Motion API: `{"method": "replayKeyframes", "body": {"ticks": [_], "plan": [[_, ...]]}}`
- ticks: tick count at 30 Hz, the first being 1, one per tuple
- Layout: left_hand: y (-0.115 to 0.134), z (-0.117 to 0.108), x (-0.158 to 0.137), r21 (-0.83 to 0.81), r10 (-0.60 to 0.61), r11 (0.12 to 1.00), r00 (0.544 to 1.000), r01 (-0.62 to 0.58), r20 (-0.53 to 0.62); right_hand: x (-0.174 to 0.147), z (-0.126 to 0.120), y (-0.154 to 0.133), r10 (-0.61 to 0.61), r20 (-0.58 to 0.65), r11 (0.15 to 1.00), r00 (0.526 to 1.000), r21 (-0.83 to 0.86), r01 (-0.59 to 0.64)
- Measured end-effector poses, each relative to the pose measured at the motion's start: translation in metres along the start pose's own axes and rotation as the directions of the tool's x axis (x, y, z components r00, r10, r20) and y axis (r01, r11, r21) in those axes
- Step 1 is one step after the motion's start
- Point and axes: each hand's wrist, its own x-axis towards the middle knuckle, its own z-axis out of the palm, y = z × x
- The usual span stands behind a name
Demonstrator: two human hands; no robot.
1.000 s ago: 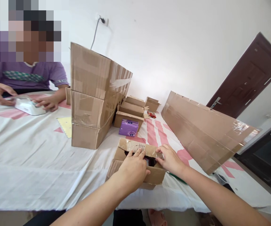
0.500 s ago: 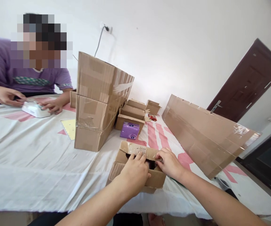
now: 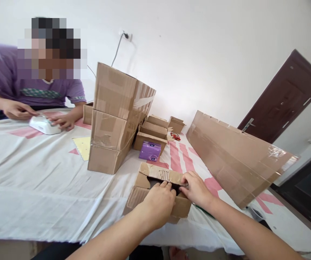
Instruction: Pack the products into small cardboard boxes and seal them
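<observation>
An opened cardboard box sits near the front edge of the cloth-covered table, its far flap raised. My left hand lies across the near side of the box, fingers stretched over the dark opening with the tips dipping in. Its thumb is hidden. At the right corner of the opening, my right hand has thumb and index finger closed on the box's edge. The contents of the box are dark and mostly covered by my hands.
Stacked cardboard boxes rise ahead on the left. Behind my box are a purple tissue pack, more open boxes and a red toy. A large cardboard panel leans at right. Across the table, a person handles a white object.
My left hand has drawn back slightly from the far flap, its fingers now lower at the opening. My right hand stays at the box's right corner. The view has shifted a little.
</observation>
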Motion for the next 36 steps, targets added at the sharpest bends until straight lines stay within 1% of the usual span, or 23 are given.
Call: {"method": "replayKeyframes", "body": {"ticks": [3, 8, 13, 16, 20, 22, 29, 36], "plan": [[0.0, 0.0, 0.0, 0.004, 0.005, 1.0, 1.0, -0.005, 0.005, 0.0, 0.001, 0.0, 0.006, -0.024, 1.0, 1.0, 0.014, -0.005], [0.0, 0.001, 0.001, 0.009, -0.005, 1.0, 1.0, 0.005, 0.019, -0.001, 0.002, -0.001, -0.014, -0.018, 0.999, 1.0, 0.035, 0.015], [-0.002, 0.004, 0.002, 0.04, 0.001, 0.999, 1.0, -0.002, 0.019, -0.004, 0.001, 0.002, 0.0, -0.036, 0.999, 0.999, 0.049, 0.001], [-0.001, 0.003, 0.002, 0.049, -0.004, 0.999, 1.0, 0.002, 0.028, -0.005, 0.002, 0.003, 0.006, -0.04, 0.998, 0.999, 0.061, -0.003], [0.0, 0.0, 0.002, 0.036, -0.014, 0.999, 0.999, 0.012, 0.049, -0.004, 0.004, 0.003, -0.025, -0.036, 0.998, 0.999, 0.064, 0.027], [0.0, 0.0, 0.002, 0.028, -0.007, 1.0, 0.999, 0.006, 0.053, -0.003, 0.004, 0.003, -0.016, -0.041, 0.997, 0.999, 0.076, 0.019], [0.0, 0.0, 0.003, 0.028, -0.011, 1.0, 0.998, 0.01, 0.059, 0.004, -0.002, 0.003, 0.044, 0.008, 0.993, 0.999, 0.11, -0.045], [-0.001, 0.001, 0.003, 0.025, -0.012, 1.0, 0.999, 0.011, 0.046, 0.005, -0.002, 0.003, 0.02, 0.06, 0.991, 0.998, 0.129, -0.028]]}}
